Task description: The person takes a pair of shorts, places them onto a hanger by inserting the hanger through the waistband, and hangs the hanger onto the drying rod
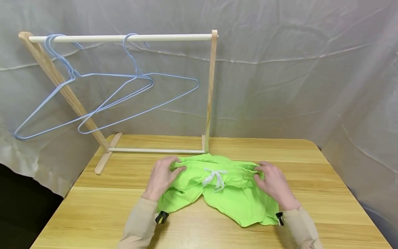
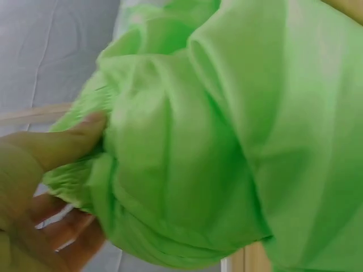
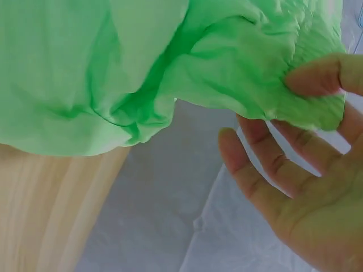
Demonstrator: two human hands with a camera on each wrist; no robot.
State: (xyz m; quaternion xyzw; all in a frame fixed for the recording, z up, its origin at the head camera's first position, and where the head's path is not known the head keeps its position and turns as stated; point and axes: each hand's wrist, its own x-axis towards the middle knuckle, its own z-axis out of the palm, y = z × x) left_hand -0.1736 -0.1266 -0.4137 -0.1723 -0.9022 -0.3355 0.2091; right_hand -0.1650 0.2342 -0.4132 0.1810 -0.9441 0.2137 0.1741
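Note:
Bright green shorts (image 1: 230, 200) with a gathered elastic waistband and a white drawstring (image 1: 214, 178) tied in a bow lie across the front of the table, waistband lifted toward the back. My left hand (image 1: 163, 176) pinches the left end of the waistband between thumb and fingers. At the other end, my right hand (image 1: 273, 181) pinches the waistband the same way. In the left wrist view the thumb presses on the gathered green cloth (image 2: 170, 147). The right wrist view shows the right thumb (image 3: 317, 76) over the elastic edge, the other fingers spread beneath it.
Behind the shorts, to the left, stands a wooden rack (image 1: 210, 93) with a white top rail (image 1: 174, 38). Several blue wire hangers (image 1: 109, 74) hang from it. Wood-grain tabletop (image 1: 326, 200) extends to the right, and grey cloth (image 1: 280, 86) hangs behind.

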